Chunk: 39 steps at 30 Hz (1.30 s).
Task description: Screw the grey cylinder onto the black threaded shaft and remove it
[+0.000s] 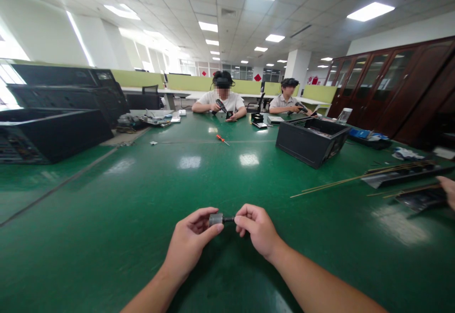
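Observation:
Just above the green tabletop, between my hands, is a small part (216, 219): a short grey metal cylinder with a thin dark shaft sticking out to the right. The thumb and fingers of my left hand (190, 242) close around the cylinder end. My right hand (259, 230) pinches the tip of the shaft between thumb and curled fingers. The part lies roughly level, and its left end is partly hidden by my left fingers.
An orange-handled screwdriver (222, 139) lies ahead on the green table (159, 180). Black computer cases (302, 142) stand right and left. Long thin rods (330, 184) lie right, near another person's hand (447, 190). Two people sit opposite, one holding a power drill (221, 105).

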Tool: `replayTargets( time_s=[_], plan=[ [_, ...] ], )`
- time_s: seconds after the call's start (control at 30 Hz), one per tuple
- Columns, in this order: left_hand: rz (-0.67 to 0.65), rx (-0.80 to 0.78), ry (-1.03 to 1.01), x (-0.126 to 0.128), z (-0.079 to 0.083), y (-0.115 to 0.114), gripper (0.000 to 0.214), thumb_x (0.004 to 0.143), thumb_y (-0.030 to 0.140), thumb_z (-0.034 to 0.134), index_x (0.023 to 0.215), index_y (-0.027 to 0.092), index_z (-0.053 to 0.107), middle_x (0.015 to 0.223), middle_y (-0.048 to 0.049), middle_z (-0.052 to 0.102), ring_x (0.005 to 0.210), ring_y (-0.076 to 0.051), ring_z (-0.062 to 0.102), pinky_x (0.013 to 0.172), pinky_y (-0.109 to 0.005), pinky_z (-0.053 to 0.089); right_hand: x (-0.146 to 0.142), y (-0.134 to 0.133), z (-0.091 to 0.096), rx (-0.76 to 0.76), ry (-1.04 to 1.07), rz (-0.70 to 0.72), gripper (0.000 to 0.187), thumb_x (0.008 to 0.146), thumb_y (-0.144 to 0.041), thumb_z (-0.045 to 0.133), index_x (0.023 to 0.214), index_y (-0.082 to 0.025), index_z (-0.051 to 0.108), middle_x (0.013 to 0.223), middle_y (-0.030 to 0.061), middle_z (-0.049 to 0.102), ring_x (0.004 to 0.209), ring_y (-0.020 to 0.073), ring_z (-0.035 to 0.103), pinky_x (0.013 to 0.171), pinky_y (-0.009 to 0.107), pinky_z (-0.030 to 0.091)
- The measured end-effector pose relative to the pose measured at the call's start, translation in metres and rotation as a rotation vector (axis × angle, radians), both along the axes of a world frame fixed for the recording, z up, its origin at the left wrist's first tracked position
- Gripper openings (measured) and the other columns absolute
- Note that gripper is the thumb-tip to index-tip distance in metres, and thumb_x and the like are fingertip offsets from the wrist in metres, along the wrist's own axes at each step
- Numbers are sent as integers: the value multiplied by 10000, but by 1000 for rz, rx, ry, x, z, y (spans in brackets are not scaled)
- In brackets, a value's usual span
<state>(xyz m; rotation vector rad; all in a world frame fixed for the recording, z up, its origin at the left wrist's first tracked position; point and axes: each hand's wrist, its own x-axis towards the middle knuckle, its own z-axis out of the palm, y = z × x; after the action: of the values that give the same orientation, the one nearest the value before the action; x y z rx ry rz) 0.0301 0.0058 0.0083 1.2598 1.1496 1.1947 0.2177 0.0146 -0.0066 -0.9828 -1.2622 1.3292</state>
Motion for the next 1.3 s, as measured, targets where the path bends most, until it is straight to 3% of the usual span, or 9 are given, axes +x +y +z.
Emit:
replayTargets(
  time_s=[1.07,1.3],
  plan=[
    [62,2,-42,-1,2,1,462,605,317,884,1003,156,713,921,-74,781,866,-217,716,823,-269,548,1,0,5,-26,92,-69,183,707,-328,652,635,-171,588,538,-7,589,464,116,489,510,250,375],
    [85,7,-47,-2,1,2,481,610,332,879,1026,158,711,964,-89,774,914,-251,710,871,-322,541,1,0,5,-21,124,-79,186,715,-322,650,621,-174,586,534,-8,592,461,115,489,511,251,373]
  ],
)
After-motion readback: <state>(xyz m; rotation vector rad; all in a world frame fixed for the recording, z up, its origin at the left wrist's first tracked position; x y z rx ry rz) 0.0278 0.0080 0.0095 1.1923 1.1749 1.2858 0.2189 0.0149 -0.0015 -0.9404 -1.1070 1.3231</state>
